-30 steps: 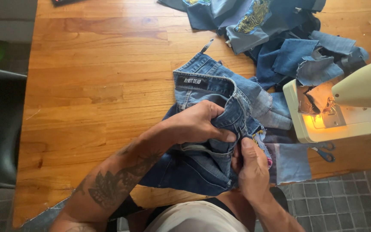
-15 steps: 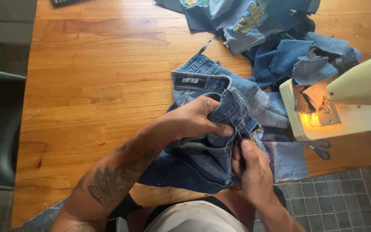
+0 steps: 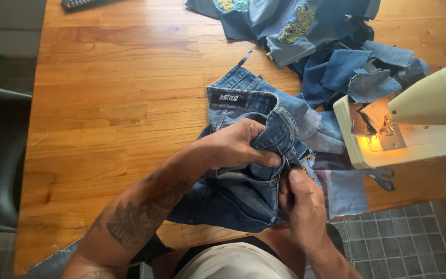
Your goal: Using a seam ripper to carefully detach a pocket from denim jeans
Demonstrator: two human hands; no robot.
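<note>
A pair of blue denim jeans [image 3: 243,103] lies bunched at the near edge of the wooden table [image 3: 120,93]. My left hand [image 3: 236,144] grips a fold of the jeans from above, fingers curled over the denim. Just below it, my right hand [image 3: 300,204] pinches the same fold, thumb pressed on the fabric beside the left fingertips. The waistband with its dark label faces up beyond my hands. My tattooed left forearm crosses the table's front edge.
A cream sewing machine [image 3: 414,119] with a lit needle area stands at the right. Blue-handled scissors [image 3: 383,180] lie in front of it. A heap of denim pieces and printed fabric [image 3: 316,41] fills the far right. A remote [image 3: 81,4] lies at the far edge.
Both hands have shifted slightly on the fold, still holding the jeans; the denim between them looks pulled a little tighter.
</note>
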